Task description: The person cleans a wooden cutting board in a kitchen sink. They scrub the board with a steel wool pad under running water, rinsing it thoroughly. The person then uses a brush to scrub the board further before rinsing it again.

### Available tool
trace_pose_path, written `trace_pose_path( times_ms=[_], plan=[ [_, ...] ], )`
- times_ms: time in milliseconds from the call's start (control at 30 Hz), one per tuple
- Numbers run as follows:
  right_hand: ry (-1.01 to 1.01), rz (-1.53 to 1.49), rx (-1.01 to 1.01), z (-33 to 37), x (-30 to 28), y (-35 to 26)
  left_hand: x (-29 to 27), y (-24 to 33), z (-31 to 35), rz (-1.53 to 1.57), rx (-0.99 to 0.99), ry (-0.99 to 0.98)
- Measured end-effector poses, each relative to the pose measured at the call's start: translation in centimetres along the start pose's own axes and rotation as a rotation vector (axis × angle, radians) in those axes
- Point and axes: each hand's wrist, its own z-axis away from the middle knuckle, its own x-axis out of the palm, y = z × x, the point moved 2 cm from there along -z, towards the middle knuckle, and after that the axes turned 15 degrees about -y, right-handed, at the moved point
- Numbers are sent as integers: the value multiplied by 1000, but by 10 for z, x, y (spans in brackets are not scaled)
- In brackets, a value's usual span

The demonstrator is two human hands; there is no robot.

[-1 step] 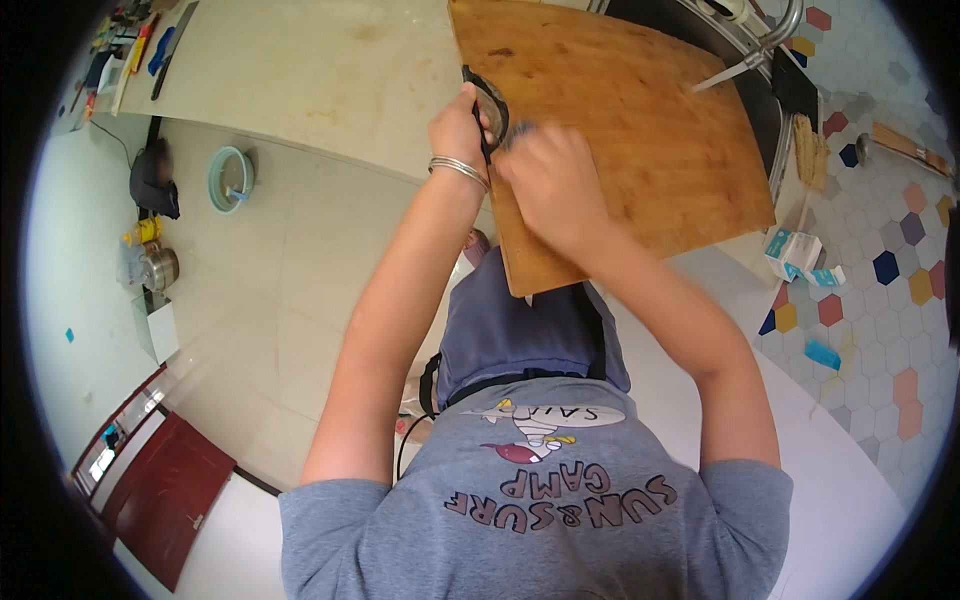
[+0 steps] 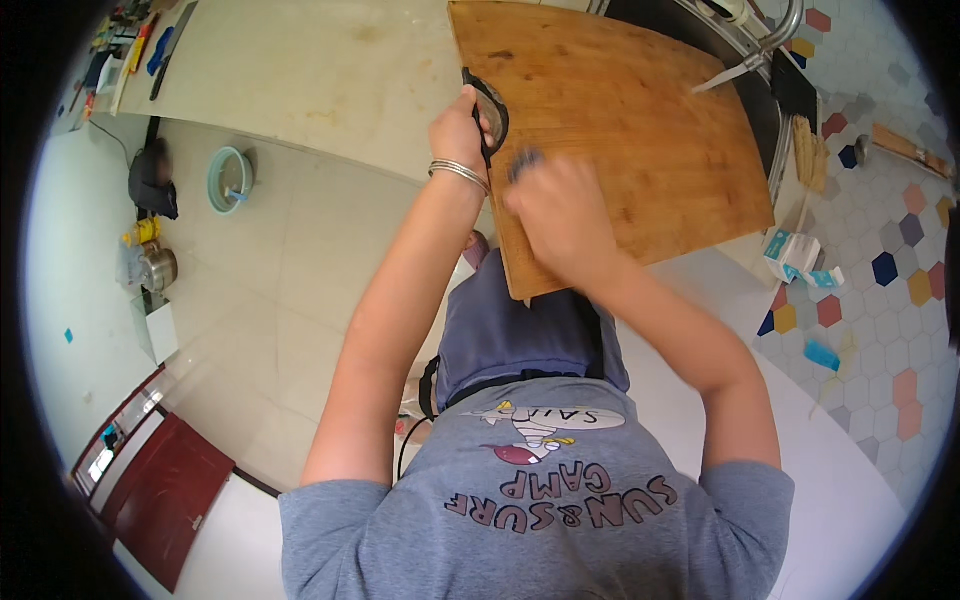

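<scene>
We had the wooden board (image 2: 650, 130) right in front of us, nr corner jutting twd our waist; couldn't tell what bore its far side. Our L hand (image 2: 462, 132) was at the board's left edge, fingers curled round the black-rimmed handle (image 2: 499, 104). Our R hand (image 2: 562, 205) was over the board's left part, just right of the handle, loosely balled w/ a small dark thing (image 2: 525, 162) at the fingertips; blur hid what it was & how tight the hold. The tabletop (image 2: 310, 80) ran off the board's left side, the tap (image 2: 785, 32) stood past its far right corner & a white-&-blue carton (image 2: 793, 250) lay beyond its nr right corner.

For working the board's face, we judged the L hand's grip mattered most: firm, wrist straight, b/c any slack could let the board swivel. The R hand, we reckoned, needed short, even strokes, pressing flat, not digging in, w/ knuckles clear of the handle's rim. Nr the jutting corner, lighter pressure seemed wise, as it might tip. A snug pinch on the dark thing was prob. best too, so it wouldn't skid.
</scene>
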Motion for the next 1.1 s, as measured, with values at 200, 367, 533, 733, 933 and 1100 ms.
trace_pose_path(
  times_ms=[200,367,533,733,933,1100],
  plan=[
    [-28,41,22,-25,6,18,0,-8,-5,32,-17,-56],
    [36,-3,-12,16,0,-24,-4,-8,4,4,-14,-25],
    [-10,70,45,-33,10,16,2,-2,3,1,-44,-32],
    [-30,74,2,-8,1,-11,-4,-8,-2,26,-19,-33],
    [17,26,-13,3,2,-9,-2,-3,0,18,-29,-40],
    [-66,50,92,-16,2,24,-4,-6,0,-10,-7,-38]
  ],
)
